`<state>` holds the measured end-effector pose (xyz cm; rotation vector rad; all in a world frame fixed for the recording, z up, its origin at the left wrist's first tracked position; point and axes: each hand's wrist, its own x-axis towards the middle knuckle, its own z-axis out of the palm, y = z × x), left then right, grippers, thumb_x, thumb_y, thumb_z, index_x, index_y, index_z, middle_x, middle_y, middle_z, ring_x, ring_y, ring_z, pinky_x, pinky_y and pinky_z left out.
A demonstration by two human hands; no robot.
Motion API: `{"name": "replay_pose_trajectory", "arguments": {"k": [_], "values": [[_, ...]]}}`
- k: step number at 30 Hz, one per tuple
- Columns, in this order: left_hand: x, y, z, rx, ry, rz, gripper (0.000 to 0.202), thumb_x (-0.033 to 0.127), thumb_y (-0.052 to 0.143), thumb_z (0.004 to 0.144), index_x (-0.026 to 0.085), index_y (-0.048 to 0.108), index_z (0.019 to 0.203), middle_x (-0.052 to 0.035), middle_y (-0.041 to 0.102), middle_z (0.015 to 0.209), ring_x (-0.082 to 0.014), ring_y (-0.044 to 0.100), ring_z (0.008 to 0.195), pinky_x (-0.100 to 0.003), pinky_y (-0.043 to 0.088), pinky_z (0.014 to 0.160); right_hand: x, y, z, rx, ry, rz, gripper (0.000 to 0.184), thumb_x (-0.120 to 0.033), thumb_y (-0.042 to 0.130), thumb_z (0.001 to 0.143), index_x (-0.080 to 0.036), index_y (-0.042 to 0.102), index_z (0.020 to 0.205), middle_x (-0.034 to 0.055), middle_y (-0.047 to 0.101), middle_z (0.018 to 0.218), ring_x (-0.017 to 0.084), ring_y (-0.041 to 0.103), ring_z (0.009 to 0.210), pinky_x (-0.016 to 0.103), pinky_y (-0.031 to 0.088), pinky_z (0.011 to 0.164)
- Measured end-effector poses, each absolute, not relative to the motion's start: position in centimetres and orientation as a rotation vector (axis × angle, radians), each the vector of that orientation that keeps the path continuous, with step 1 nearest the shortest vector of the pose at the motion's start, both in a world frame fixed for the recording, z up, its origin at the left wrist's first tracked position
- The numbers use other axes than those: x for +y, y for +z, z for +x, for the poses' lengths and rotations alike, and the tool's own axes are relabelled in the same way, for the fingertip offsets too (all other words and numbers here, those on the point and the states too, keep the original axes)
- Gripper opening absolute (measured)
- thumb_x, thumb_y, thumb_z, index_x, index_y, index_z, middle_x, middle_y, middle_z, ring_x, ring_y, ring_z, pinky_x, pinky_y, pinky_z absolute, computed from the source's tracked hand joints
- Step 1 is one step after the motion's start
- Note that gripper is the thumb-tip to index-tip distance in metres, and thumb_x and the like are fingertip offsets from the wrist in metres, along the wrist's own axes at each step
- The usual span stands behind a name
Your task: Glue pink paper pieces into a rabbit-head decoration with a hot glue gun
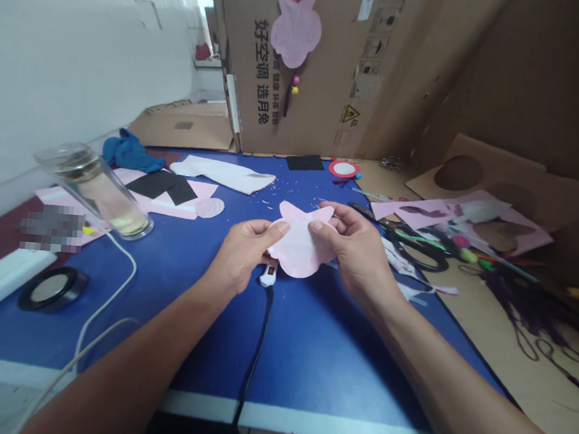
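A pink paper cutout (301,248) with a rounded body and two ear-like points is held up between both hands above the blue table (237,367). My left hand (247,250) pinches its left edge, thumb on the near face. At the opposite edge, my right hand (355,245) grips it the same way, with the fingers mostly behind the paper. A white utility knife (267,275) with a red slider and a black strap lies below the cutout, partly covered by it.
Black-handled scissors (420,251) and pink scraps (420,214) lie to the right. On the left stand a glass bottle (105,192) and a tape roll (53,289). A similar pink cutout (297,30) hangs on the cardboard wall (322,112) behind.
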<state>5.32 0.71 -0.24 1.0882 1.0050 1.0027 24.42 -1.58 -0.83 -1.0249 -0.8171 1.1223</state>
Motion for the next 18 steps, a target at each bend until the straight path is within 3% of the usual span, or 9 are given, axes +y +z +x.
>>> {"name": "replay_pose_trajectory", "arguments": {"k": [4, 10, 18], "values": [[0.65, -0.39, 5.4, 1.038, 0.945, 1.124, 0.04, 0.047, 0.1, 0.073, 0.014, 0.087, 0.091, -0.0135, 0.086, 0.093, -0.0205, 0.077, 0.076, -0.032, 0.063, 0.071, -1.37, -0.82, 24.64, -0.8, 1.093, -1.008, 0.066, -0.04, 0.108, 0.057, -0.025, 0.077, 0.113, -0.0014, 0.082, 0.09, 0.017, 0.068, 0.073, 0.03, 0.054, 0.066], [0.69, -0.36, 5.3, 0.979, 1.062, 1.08, 0.044, 0.051, 0.1, 0.073, 0.013, 0.088, 0.092, -0.0147, 0.086, 0.092, -0.0227, 0.08, 0.077, -0.036, 0.066, 0.076, -1.36, -0.81, 24.61, -0.895, 1.135, -0.995, 0.061, -0.046, 0.108, 0.061, -0.026, 0.08, 0.112, 0.0047, 0.085, 0.111, 0.024, 0.076, 0.093, 0.038, 0.062, 0.083], [0.76, -0.4, 5.41, 1.049, 1.003, 1.043, 0.038, 0.04, 0.103, 0.074, 0.012, 0.088, 0.094, -0.0162, 0.087, 0.097, -0.0205, 0.08, 0.079, -0.03, 0.065, 0.072, -1.34, -0.58, 24.79, -0.866, 1.146, -0.97, 0.057, -0.043, 0.107, 0.063, -0.025, 0.081, 0.111, 0.0024, 0.085, 0.107, 0.02, 0.074, 0.092, 0.035, 0.061, 0.084]]}}
